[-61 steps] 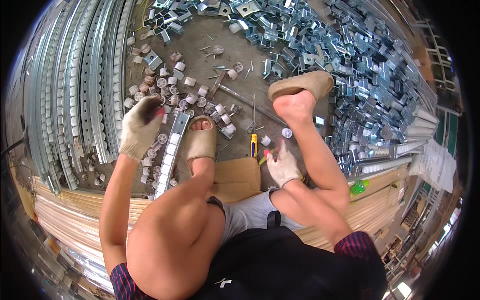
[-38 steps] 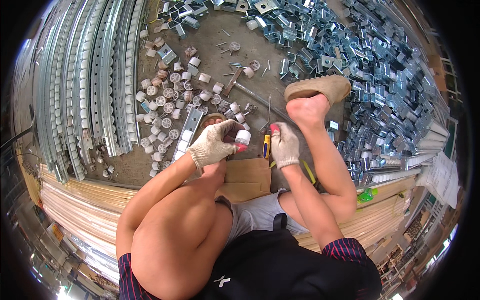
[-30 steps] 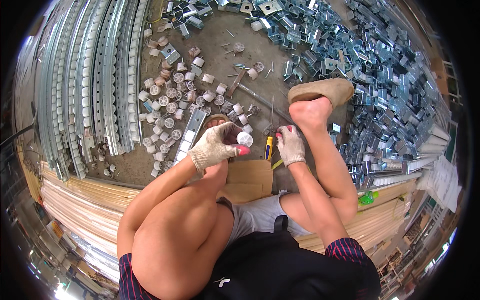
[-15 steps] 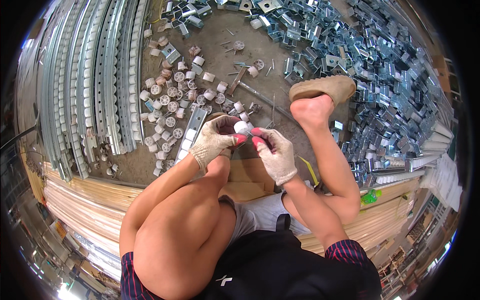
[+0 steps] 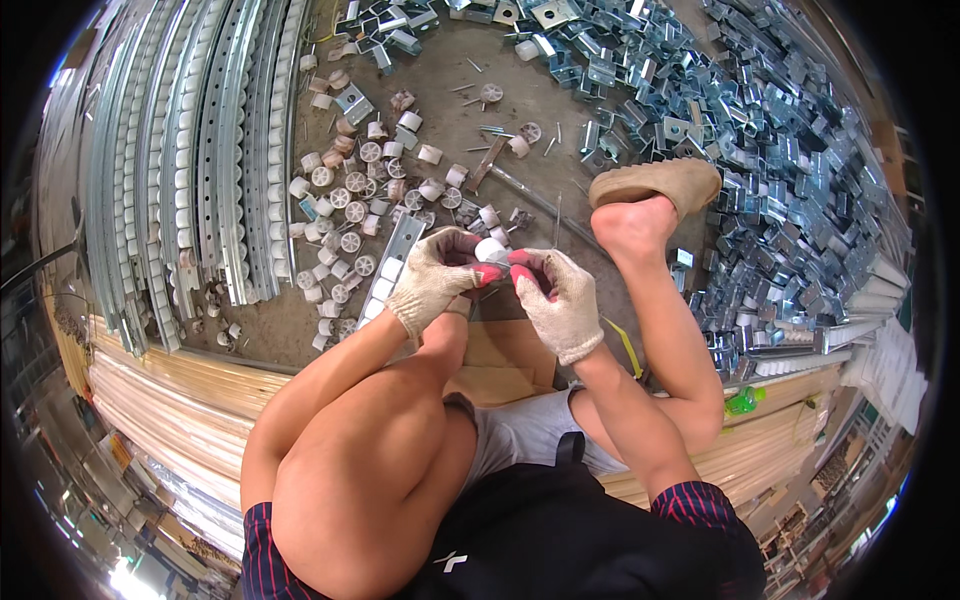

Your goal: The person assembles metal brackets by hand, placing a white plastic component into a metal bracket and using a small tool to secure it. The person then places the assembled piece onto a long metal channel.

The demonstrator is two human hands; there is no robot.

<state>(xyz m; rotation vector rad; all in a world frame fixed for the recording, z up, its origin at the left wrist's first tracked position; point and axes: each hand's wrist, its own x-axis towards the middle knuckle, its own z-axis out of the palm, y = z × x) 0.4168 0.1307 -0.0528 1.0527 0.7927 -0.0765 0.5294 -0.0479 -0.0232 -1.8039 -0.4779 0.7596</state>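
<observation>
In front of me my left hand (image 5: pixel 440 277), in a cream glove with red fingertips, is closed around a small white roller wheel (image 5: pixel 490 249). My right hand (image 5: pixel 560 305), gloved the same way, pinches at the wheel's right side. Its fingertips meet those of the left, and whatever small part they hold is hidden. Just beyond my left hand lie many loose white roller wheels (image 5: pixel 355 211), some facing up with spokes showing. A metal channel (image 5: pixel 404 238) fitted with white rollers lies beside my left wrist.
Long metal roller tracks (image 5: pixel 207 150) lie in rows at left. A large heap of bent metal brackets (image 5: pixel 790 170) spreads at right, near my sandalled foot (image 5: pixel 655 187). A metal rod (image 5: pixel 540 203) and loose pins lie on the floor. Wrapped long bundles (image 5: pixel 180 390) run behind me.
The view has shifted slightly, so the floor items appear a little further right. My right fingertips have come closer to the left ones at the wheel, which stays in my left hand.
</observation>
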